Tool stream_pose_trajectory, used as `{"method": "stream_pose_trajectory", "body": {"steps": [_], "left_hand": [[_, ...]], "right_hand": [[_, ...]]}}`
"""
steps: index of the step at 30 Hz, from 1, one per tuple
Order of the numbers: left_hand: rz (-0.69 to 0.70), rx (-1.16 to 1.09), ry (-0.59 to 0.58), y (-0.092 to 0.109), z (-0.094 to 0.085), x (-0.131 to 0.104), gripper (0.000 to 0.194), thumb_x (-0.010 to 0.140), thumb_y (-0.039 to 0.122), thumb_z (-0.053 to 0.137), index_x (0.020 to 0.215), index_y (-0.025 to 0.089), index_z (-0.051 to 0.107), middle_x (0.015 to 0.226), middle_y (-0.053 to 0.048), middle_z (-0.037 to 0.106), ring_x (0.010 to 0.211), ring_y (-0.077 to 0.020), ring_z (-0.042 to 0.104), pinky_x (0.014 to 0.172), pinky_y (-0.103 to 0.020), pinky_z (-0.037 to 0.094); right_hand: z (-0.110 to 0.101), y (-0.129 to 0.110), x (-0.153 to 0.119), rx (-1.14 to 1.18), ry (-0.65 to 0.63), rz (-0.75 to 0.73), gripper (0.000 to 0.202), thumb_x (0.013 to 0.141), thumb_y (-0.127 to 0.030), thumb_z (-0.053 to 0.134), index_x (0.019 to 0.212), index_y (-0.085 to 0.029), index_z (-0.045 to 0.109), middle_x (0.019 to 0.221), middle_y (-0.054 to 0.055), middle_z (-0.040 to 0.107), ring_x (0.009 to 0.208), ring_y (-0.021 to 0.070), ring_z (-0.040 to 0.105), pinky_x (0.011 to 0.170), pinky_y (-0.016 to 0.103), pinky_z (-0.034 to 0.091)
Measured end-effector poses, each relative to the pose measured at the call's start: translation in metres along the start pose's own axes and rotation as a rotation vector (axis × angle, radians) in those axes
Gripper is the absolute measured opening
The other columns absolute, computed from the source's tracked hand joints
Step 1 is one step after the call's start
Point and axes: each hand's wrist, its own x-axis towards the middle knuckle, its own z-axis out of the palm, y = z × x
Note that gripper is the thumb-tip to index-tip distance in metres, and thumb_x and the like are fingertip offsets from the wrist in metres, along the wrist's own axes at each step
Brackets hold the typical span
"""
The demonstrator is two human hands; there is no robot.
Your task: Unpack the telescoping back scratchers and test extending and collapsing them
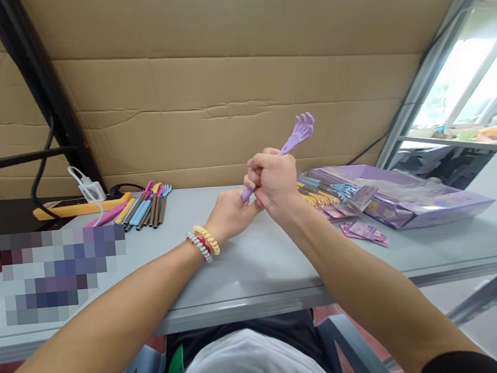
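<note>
A purple back scratcher (298, 134) with a hand-shaped head points up and to the right, above the grey table. My right hand (276, 178) is wrapped round its shaft just below the head. Lower down, my left hand (233, 211) is closed at the purple handle end, close against my right hand. Cream and grey coiled bands circle my left wrist. To the left lie several scratcher parts (146, 210) with pink, yellow and blue heads and dark metal tubes. On the right, more blue and yellow scratchers (322, 191) rest beside pink printed cards (366, 233).
An open purple box (433, 208) with clear plastic stands at the right of the grey table (247, 268). At the left are a yellow power strip (80, 208) and white charger (93, 190). Cardboard (231, 83) lines the back. A blurred patch covers the left front.
</note>
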Motion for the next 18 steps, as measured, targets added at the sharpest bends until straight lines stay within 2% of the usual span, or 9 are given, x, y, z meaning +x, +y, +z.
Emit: {"method": "stream_pose_trajectory", "body": {"steps": [5, 9, 12, 14, 18], "left_hand": [[-0.018, -0.131, -0.091, 0.0, -0.001, 0.0, 0.047, 0.078, 0.052, 0.048, 0.055, 0.019, 0.024, 0.053, 0.005, 0.024, 0.051, -0.008, 0.022, 0.046, -0.024, 0.02], [-0.018, -0.075, -0.049, -0.005, -0.003, 0.001, 0.049, 0.075, 0.058, 0.053, 0.058, 0.02, 0.027, 0.054, 0.006, 0.028, 0.051, -0.0083, 0.025, 0.048, -0.024, 0.021], [-0.043, -0.048, 0.022, -0.01, -0.009, 0.002, 0.049, 0.065, 0.058, 0.065, 0.064, 0.02, 0.034, 0.059, 0.006, 0.035, 0.054, -0.0089, 0.03, 0.05, -0.024, 0.024], [-0.07, -0.042, 0.056, -0.013, -0.012, 0.003, 0.05, 0.059, 0.055, 0.072, 0.073, 0.02, 0.04, 0.065, 0.006, 0.038, 0.057, -0.0092, 0.033, 0.051, -0.024, 0.027], [-0.018, -0.06, 0.042, -0.018, -0.015, 0.003, 0.061, 0.057, 0.045, 0.077, 0.101, 0.017, 0.046, 0.075, 0.004, 0.045, 0.063, -0.0101, 0.037, 0.054, -0.023, 0.033]], "right_hand": [[-0.002, 0.0, 0.003, 0.017, -0.042, -0.008, 0.041, 0.05, -0.004, 0.049, 0.053, -0.021, 0.012, 0.037, -0.012, 0.017, 0.03, 0.0017, 0.017, 0.03, 0.02, 0.017], [-0.009, 0.006, 0.009, 0.036, -0.15, -0.003, 0.044, 0.05, -0.005, 0.055, 0.055, -0.021, 0.014, 0.04, -0.012, 0.018, 0.032, 0.0014, 0.019, 0.034, 0.02, 0.025], [-0.012, 0.013, 0.013, 0.063, -0.198, -0.014, 0.032, 0.052, -0.009, 0.06, 0.058, -0.02, 0.031, 0.044, -0.011, 0.032, 0.039, 0.004, 0.036, 0.043, 0.021, 0.037], [-0.013, 0.017, 0.013, 0.038, -0.22, 0.022, 0.026, 0.053, -0.013, 0.064, 0.067, -0.02, 0.043, 0.052, -0.009, 0.044, 0.048, 0.0076, 0.048, 0.046, 0.022, 0.039], [-0.014, 0.025, 0.013, -0.143, -0.313, 0.131, 0.026, 0.056, -0.021, 0.068, 0.074, -0.018, 0.05, 0.057, -0.006, 0.052, 0.053, 0.0102, 0.052, 0.047, 0.024, 0.04]]}}
